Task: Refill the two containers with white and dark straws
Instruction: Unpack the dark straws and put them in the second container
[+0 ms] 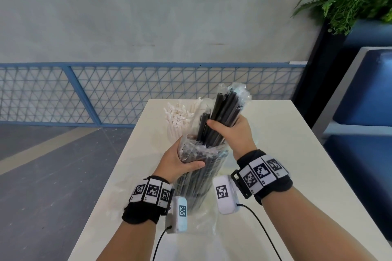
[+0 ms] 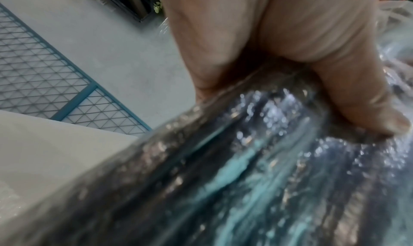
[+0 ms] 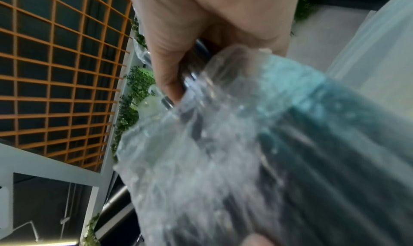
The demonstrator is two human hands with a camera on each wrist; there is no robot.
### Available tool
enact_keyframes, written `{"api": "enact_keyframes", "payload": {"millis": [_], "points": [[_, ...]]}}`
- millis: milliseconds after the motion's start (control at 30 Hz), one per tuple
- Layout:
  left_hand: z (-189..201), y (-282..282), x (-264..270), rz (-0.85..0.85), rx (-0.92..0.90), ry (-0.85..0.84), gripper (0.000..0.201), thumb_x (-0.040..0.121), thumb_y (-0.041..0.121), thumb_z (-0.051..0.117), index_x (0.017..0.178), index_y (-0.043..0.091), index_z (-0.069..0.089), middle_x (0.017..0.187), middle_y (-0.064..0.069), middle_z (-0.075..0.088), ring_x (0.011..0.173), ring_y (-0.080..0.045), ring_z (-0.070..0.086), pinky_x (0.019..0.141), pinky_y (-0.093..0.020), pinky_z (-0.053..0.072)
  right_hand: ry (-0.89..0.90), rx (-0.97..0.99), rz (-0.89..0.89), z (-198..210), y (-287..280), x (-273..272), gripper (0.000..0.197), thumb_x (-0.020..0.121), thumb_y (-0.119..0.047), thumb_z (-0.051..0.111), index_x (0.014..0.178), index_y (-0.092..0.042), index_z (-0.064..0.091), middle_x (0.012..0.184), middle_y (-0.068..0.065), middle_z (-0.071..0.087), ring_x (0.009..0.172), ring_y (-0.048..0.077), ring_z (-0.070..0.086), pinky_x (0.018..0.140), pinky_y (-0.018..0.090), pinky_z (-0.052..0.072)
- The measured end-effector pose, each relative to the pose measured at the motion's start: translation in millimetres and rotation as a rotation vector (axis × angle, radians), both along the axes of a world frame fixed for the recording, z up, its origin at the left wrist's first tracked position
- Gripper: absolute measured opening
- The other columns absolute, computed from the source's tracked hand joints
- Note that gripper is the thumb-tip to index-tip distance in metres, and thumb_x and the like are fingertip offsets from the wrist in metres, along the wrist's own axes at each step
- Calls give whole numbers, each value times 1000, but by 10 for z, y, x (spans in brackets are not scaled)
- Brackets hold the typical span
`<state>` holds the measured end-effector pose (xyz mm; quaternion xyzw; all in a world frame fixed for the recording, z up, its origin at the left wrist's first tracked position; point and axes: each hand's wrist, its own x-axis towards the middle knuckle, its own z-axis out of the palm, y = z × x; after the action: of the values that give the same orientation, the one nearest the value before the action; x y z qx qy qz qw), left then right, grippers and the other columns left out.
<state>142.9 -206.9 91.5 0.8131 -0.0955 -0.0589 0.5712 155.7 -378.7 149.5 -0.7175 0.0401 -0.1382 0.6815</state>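
Observation:
A clear plastic bag of dark straws (image 1: pixel 197 178) is held upright above the white table (image 1: pixel 286 176). My left hand (image 1: pixel 180 162) grips the bag near its open top, thumb across the front; close up, the crinkled bag (image 2: pixel 245 170) fills the left wrist view. My right hand (image 1: pixel 228 131) grips a bundle of dark straws (image 1: pixel 224 112) that sticks up out of the bag's mouth, some in thin clear wrappers. In the right wrist view the bag (image 3: pixel 257 152) is blurred. Behind stands a container of white straws (image 1: pixel 180 116). A second container is not visible.
The table's left edge runs close to my left arm, with grey floor beyond. A blue mesh railing (image 1: pixel 106 91) lines the wall behind. Blue seats (image 1: pixel 364 101) and a green plant (image 1: pixel 350 0) stand at the right. Cables trail from both wrist cameras.

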Motion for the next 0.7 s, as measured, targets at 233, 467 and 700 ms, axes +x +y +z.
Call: {"api": "enact_keyframes", "payload": {"millis": [233, 467, 700], "points": [[-15, 14, 10, 8, -5, -8, 58, 65, 13, 83, 103, 43, 50, 102, 20, 63, 89, 19, 58, 81, -2, 45, -95, 135, -55, 117, 0, 27, 34, 71, -11, 78, 101, -1, 64, 88, 2, 70, 79, 9, 67, 72, 22, 54], [-24, -23, -5, -5, -24, -30, 61, 67, 12, 82, 104, 46, 47, 103, 24, 59, 89, 25, 54, 74, 3, 40, 1, -53, -116, -106, 76, -21, 33, 68, -18, 80, 96, -8, 66, 87, 1, 71, 84, 15, 68, 80, 35, 57], [-76, 37, 29, 55, -40, 30, 64, 64, 16, 84, 117, 31, 52, 111, 11, 65, 104, 1, 59, 94, -19, 44, -66, 104, -125, 128, 85, 71, 24, 73, -7, 73, 95, 1, 66, 84, 7, 69, 77, 18, 66, 74, 31, 55]]}}
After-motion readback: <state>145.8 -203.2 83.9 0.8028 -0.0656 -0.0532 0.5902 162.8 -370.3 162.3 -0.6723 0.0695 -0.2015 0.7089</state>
